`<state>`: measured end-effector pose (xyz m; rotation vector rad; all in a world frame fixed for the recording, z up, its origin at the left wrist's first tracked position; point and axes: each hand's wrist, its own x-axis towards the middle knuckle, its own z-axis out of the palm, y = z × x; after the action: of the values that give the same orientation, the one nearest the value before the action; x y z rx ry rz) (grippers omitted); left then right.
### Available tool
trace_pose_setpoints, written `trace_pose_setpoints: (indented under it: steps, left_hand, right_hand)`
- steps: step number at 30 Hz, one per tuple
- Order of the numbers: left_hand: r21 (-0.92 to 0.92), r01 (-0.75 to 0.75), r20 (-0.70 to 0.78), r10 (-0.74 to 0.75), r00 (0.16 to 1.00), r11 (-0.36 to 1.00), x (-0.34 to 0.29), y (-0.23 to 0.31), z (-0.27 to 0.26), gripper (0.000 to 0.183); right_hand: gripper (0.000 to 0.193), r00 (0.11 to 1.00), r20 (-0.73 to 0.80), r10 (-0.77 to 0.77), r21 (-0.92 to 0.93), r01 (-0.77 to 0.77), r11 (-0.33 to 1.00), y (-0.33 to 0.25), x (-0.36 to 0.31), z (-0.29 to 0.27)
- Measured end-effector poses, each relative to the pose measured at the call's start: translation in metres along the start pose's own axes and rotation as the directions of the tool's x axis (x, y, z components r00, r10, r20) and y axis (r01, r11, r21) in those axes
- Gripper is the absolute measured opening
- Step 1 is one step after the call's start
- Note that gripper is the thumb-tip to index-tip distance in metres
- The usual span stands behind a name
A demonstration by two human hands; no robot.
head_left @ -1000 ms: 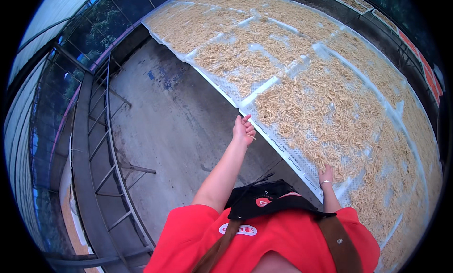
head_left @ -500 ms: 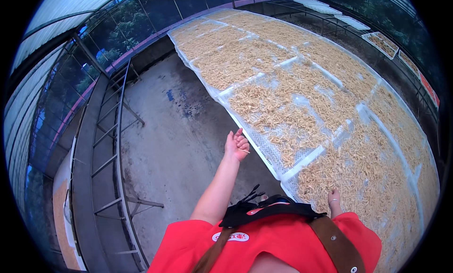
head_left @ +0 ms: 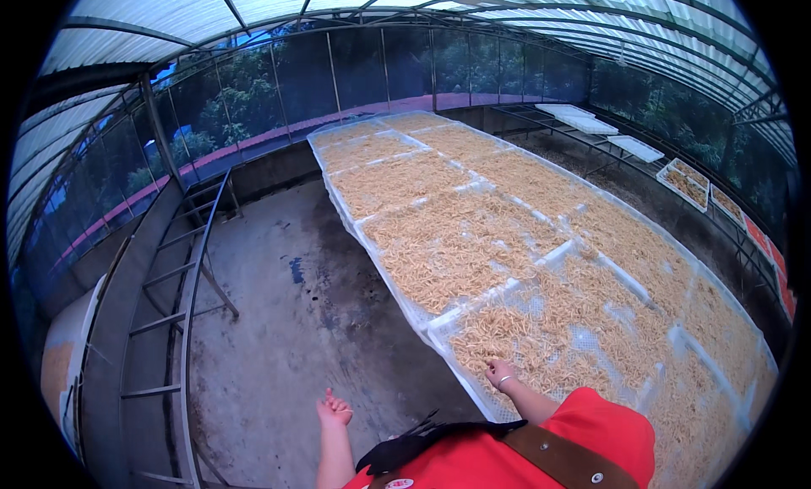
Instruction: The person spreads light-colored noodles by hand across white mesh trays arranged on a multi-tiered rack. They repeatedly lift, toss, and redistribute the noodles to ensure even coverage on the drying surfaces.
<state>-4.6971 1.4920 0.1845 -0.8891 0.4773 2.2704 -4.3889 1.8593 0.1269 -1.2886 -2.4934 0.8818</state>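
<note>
Pale tan strips [head_left: 448,244], like shredded dried food, lie spread over white mesh trays [head_left: 439,322] set edge to edge on a long table. My left hand [head_left: 335,409] is beside the near left edge of the trays, over the floor. Its fingers are curled, and a thin pale strip shows at them. My right hand [head_left: 499,373], with a band at the wrist, reaches down to the strips in the near tray. Its fingers are bent together at the strips; what is between them is too small to make out.
An empty metal rack frame [head_left: 182,320] stands at the left, across a strip of concrete floor [head_left: 279,354]. White trays [head_left: 635,148] and filled trays [head_left: 686,185] rest on another rack at the far right. Dark netting walls surround the space.
The view has tilted up, showing more roof. My left hand now appears lower and farther left, away from the tray edge. My right hand has reached forward onto the strips.
</note>
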Motion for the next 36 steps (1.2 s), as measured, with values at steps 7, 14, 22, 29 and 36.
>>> trace_pose_setpoints:
  steps: [7, 14, 22, 29, 36]
  left_hand:
    - [0.082, 0.012, 0.228, -0.030, 0.973, 0.997, 0.140, 0.102, 0.202, 0.046]
    - [0.168, 0.124, 0.164, -0.151, 0.975, 0.978, 0.284, 0.108, 0.298, 0.048]
    - [0.239, -0.009, 0.077, -0.009, 0.997, 0.971, 0.417, 0.211, 0.406, 0.046]
    - [0.358, -0.011, -0.061, 0.035, 0.998, 0.934, 0.564, 0.239, 0.509, 0.043]
    - [0.712, 0.098, -0.126, -0.010, 0.992, 0.696, 0.793, 0.178, 0.654, 0.043]
  right_hand:
    - [0.033, 0.988, 0.070, 0.141, 0.045, -0.144, 0.989, -0.067, 0.116, 0.045]
    - [0.033, 0.945, 0.062, 0.322, 0.046, -0.325, 0.945, -0.079, 0.211, 0.093]
    - [0.040, 0.952, 0.181, 0.248, 0.074, -0.265, 0.962, -0.189, 0.443, 0.170]
    - [0.065, 0.940, 0.305, 0.154, -0.091, -0.132, 0.987, -0.301, 0.591, 0.216]
    - [0.060, 0.827, 0.330, 0.456, -0.315, -0.358, 0.879, -0.339, 0.680, 0.231]
